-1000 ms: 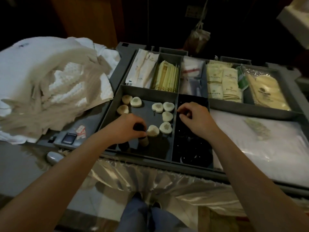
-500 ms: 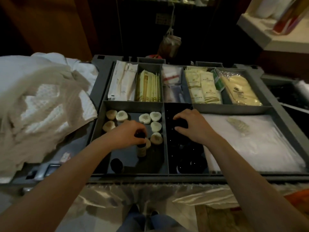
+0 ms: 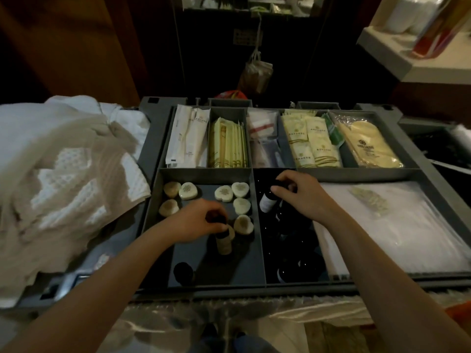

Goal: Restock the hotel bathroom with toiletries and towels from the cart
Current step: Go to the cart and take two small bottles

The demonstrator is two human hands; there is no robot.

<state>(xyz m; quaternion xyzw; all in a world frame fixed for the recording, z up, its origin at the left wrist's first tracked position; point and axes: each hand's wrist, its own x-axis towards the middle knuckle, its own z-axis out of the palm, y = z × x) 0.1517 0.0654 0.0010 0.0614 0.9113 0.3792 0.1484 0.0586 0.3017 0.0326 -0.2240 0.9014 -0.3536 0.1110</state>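
The grey cart tray [image 3: 331, 172] is split into compartments. My left hand [image 3: 196, 220] grips the dark cap of a small beige-labelled bottle [image 3: 223, 244] standing in the near-left compartment, among several wrapped round soaps [image 3: 188, 191]. My right hand [image 3: 303, 194] pinches the top of a small dark bottle with a white label [image 3: 267, 203], held above the dark middle compartment that holds several more dark bottles [image 3: 293, 266]. Another dark bottle [image 3: 183, 272] stands at that left compartment's near edge.
Crumpled white and beige towels [image 3: 63, 174] lie heaped on the cart's left. The back compartments hold white sachets [image 3: 187, 136], yellow packets [image 3: 314, 143] and a yellow bagged item [image 3: 369, 143]. Clear plastic bags [image 3: 395, 225] fill the right compartment. A white shelf [image 3: 420, 64] juts in at upper right.
My right hand has lifted a dark white-labelled bottle out of the middle compartment. My left hand stays on the beige-labelled bottle's cap. The view has shifted slightly.
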